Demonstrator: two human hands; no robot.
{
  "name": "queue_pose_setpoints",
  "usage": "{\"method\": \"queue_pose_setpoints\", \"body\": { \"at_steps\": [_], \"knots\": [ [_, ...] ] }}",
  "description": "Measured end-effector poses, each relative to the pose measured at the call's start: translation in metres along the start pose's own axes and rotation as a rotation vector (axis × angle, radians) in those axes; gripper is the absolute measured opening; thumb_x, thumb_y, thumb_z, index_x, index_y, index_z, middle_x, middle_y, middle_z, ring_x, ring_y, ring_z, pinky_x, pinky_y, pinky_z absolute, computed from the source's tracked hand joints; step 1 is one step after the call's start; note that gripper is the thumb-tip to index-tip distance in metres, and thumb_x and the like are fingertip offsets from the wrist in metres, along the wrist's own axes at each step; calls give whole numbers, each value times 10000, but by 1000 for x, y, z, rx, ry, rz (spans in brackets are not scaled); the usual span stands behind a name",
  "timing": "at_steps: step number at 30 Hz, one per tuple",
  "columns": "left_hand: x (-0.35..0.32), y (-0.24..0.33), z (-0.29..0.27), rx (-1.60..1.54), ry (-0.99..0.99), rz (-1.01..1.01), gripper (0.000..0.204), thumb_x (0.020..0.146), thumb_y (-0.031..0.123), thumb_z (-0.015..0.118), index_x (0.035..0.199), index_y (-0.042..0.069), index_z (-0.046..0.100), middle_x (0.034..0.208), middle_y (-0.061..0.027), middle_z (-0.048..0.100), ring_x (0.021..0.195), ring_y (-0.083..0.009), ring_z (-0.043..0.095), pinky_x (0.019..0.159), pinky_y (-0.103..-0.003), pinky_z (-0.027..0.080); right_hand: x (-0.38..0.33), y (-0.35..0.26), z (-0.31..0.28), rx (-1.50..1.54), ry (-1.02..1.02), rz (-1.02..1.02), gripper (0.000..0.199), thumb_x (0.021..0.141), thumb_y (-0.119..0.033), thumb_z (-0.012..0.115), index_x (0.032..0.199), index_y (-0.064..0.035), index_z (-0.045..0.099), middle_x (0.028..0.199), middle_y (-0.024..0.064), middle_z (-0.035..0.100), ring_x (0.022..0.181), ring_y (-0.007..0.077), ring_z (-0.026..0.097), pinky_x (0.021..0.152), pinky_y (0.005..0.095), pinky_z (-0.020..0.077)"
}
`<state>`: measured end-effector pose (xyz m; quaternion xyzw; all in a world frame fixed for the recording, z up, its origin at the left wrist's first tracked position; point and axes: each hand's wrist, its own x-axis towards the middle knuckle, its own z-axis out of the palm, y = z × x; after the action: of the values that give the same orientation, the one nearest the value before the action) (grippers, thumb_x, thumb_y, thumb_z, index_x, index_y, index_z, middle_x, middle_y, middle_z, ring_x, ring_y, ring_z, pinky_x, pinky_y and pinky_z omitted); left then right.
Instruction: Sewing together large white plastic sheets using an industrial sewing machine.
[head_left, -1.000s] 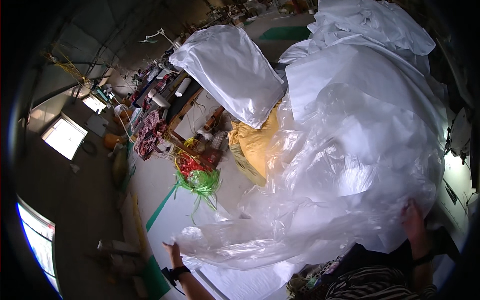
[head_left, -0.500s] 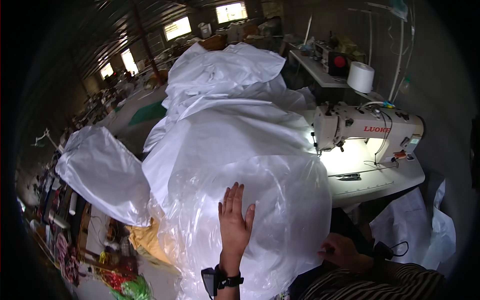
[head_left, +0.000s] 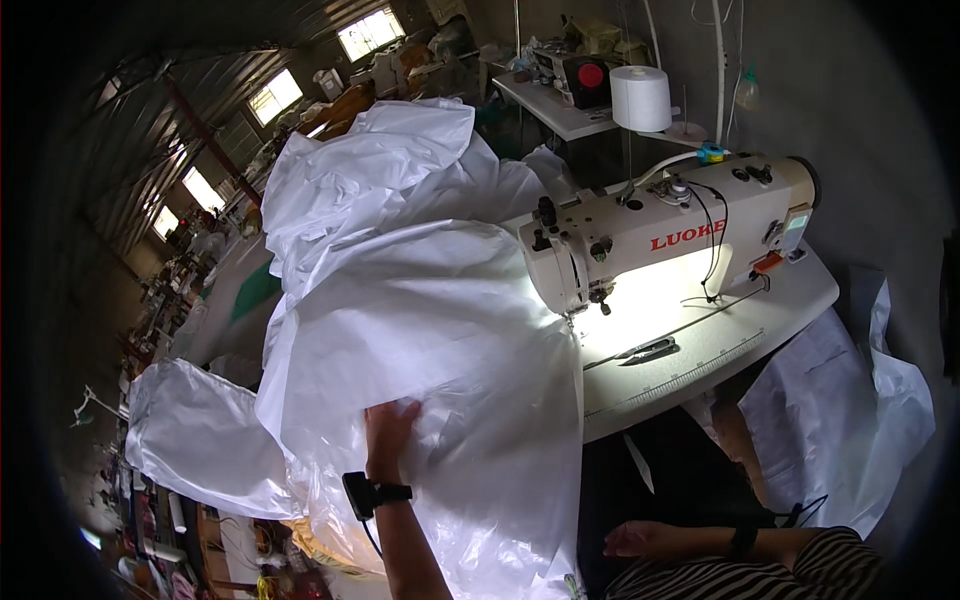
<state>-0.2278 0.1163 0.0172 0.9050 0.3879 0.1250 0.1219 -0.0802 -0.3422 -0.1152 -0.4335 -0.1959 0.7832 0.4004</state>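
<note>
A large heap of white plastic-looking sheeting (head_left: 400,300) covers the left of the sewing table, with a thin clear film layer (head_left: 450,520) toward me. My left hand (head_left: 388,435) is at the fold of the white sheet; its fingers are tucked beneath the edge and hidden, while the thumb side shows. To the right stands a white sewing machine (head_left: 670,235), its lamp lit, and the sheeting reaches its needle area. My right hand (head_left: 640,540) rests low over my dark lap, apart from the sheeting, its fingers loosely extended with nothing visible in them.
Thread snips (head_left: 648,351) lie on the machine bed (head_left: 700,375). A white thread cone (head_left: 641,100) stands behind the machine. White sheets (head_left: 820,420) hang at the right. Another white piece (head_left: 205,435) lies at the left. A second table (head_left: 560,110) stands farther back.
My left hand has gone from lying flat on top of the film to under the sheet's fold. My right hand has drawn away from the sheeting's edge. The view has swung right.
</note>
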Motion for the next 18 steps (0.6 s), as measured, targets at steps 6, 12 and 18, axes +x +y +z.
{"method": "queue_pose_setpoints", "body": {
  "at_steps": [6,12,18],
  "knots": [
    [-135,144,22,-495,372,393,160,864,-24,580,998,27,650,1010,-147,670,855,-268,670,777,-355,545,58,-25,7,-381,310,-442,453,950,-303,614,1237,39,540,1194,172,625,1074,288,620,986,389,459],
    [-209,193,78,-129,123,81,427,759,212,768,1137,85,615,1126,-91,613,1000,-317,616,857,-456,482,45,-6,-9,-272,81,-206,410,981,-292,566,1221,40,578,1087,115,636,963,177,578,844,327,481],
    [-215,225,86,-9,28,135,168,772,173,742,915,117,674,934,-50,652,877,-257,629,790,-426,451,-41,-37,-31,-227,20,-144,509,989,-294,567,1364,32,458,1175,131,623,1109,202,581,962,327,470]
  ]
}}
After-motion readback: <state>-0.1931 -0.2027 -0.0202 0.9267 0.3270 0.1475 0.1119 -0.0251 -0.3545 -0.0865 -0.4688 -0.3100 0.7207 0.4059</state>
